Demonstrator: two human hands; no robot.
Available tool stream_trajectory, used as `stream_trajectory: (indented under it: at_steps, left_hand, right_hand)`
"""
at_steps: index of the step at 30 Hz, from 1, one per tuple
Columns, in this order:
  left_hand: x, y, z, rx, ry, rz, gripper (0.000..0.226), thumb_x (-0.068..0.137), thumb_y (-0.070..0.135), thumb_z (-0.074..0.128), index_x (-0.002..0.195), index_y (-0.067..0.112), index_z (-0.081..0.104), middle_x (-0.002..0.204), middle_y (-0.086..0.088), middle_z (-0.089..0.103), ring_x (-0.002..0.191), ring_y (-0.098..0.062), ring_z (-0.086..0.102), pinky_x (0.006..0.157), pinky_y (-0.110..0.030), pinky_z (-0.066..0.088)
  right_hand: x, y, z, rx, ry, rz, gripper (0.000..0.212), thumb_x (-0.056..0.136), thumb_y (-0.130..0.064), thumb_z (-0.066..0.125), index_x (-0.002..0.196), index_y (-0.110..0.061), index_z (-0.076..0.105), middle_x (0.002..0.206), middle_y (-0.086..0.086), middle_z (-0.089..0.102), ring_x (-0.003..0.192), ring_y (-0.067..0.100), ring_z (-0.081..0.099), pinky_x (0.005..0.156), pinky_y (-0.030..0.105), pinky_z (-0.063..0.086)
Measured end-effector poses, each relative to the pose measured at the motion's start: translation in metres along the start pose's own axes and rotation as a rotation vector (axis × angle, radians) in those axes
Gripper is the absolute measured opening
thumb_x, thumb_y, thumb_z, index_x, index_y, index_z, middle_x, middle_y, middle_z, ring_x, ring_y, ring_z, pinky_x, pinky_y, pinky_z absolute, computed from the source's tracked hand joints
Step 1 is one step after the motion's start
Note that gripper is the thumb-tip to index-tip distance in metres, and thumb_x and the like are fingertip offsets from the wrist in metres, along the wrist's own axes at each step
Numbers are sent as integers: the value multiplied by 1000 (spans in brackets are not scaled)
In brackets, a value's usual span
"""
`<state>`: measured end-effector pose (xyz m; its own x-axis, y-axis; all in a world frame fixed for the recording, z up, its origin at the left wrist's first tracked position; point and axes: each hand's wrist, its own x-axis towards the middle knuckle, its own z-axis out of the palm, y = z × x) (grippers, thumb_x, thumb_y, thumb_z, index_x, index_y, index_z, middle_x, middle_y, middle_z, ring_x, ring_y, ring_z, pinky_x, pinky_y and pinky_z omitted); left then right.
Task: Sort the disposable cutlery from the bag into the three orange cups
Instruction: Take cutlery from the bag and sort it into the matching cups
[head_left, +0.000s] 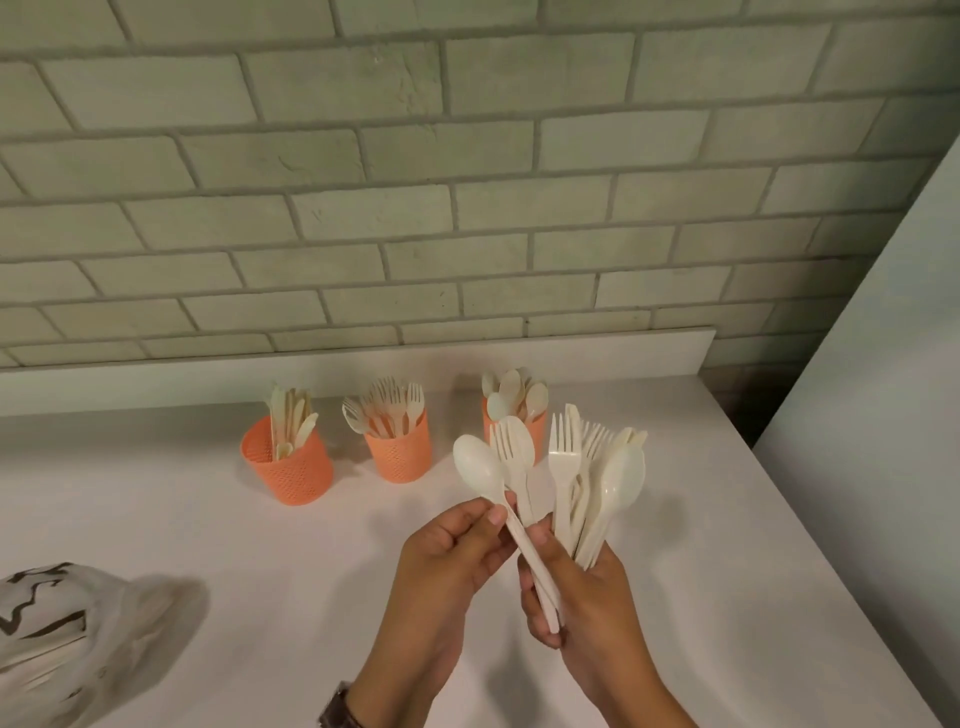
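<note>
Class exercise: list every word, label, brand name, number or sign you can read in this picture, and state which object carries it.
No text can be read in this view.
Bag: dark markings on the plastic, too blurred and crumpled to read as letters.
Orange cups, cutlery and brick wall: no print visible.

Two bare forearms enter from the bottom edge, sleeveless as far as they show; the left hand (457, 551) and the right hand (582, 587) wear no gloves and no rings that can be seen; the fingernails are short and unpainted; a dark wristwatch (340, 709) with a metallic-looking case sits on the left wrist, cut off by the frame edge.
</note>
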<state>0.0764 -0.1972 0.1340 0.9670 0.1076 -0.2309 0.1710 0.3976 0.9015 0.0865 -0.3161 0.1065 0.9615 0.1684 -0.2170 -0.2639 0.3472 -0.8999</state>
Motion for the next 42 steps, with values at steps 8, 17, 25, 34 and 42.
stream_trajectory:
  at_steps: [8,17,25,34,42]
  left_hand:
    - [-4,-3,1,201,123,80,21,91,12,53,85,13,72,82,-5,76,83,-15,72,80,-27,50]
    - [3,-2,-3,322,81,140,21,87,14,60,79,25,77,73,-9,73,77,-16,70,68,-11,51]
    - [21,-4,2,245,154,164,5,74,7,74,79,6,73,81,-5,76,76,-12,70,73,-15,53]
    - [126,16,20,393,137,322,16,80,7,68,90,16,59,99,-13,71,87,-1,67,75,-15,50]
    - [211,16,50,677,181,255,30,89,-3,40,115,0,55,129,-10,55,113,-25,50,86,-25,34]
  right_hand:
    - [0,8,6,-175,51,-74,27,89,-23,58,80,2,60,56,14,59,31,23,45,35,22,38]
    - [-4,5,9,-156,78,-78,28,87,-28,57,93,-2,62,60,17,64,35,27,51,35,25,42]
    - [10,1,-10,-136,275,-111,12,90,-17,58,96,-7,58,75,13,74,55,38,67,46,40,57]
    - [20,2,-56,-143,402,-124,15,92,-17,55,99,-4,58,69,15,68,47,23,59,45,34,53]
    - [28,-1,-72,-104,447,-128,8,90,-18,56,87,-11,58,61,10,67,41,22,57,42,34,52]
